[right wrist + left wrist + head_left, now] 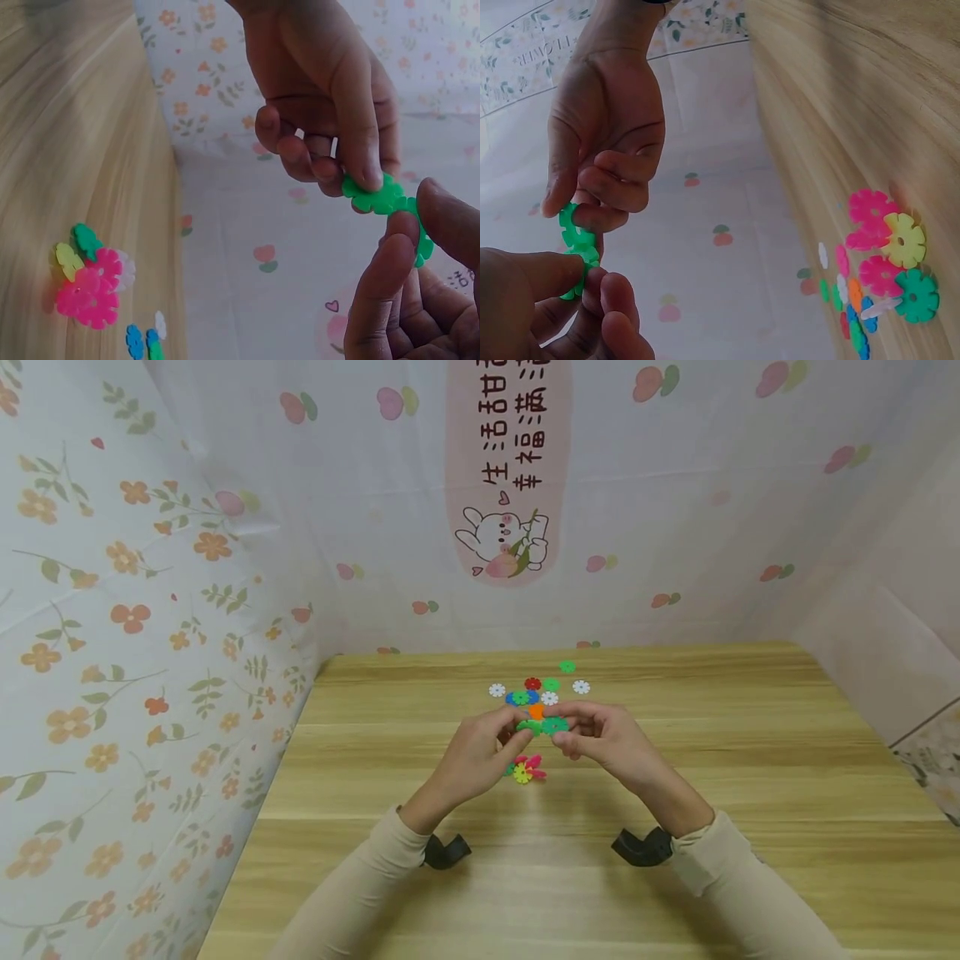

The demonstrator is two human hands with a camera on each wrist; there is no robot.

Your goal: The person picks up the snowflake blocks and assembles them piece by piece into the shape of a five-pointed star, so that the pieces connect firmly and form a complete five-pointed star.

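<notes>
Two green flower-shaped plastic discs are held in the air over the table. My left hand (480, 753) pinches one green disc (375, 196) between thumb and fingers. The other green disc (556, 727) is pinched by my right hand (613, 739). The discs meet edge to edge; whether their slots are locked cannot be made out. Below the hands lies a cluster of pink, yellow and green flower discs (902, 240), some standing on edge and seemingly joined. Fingertips cover part of both held discs.
Behind the hands, loose discs lie on the wooden table (360, 860): a red disc (532, 683), a white disc (581, 687), a green disc (567, 667), an orange disc (537, 712) and several others. Patterned cloth (360, 527) hangs at the back and sides.
</notes>
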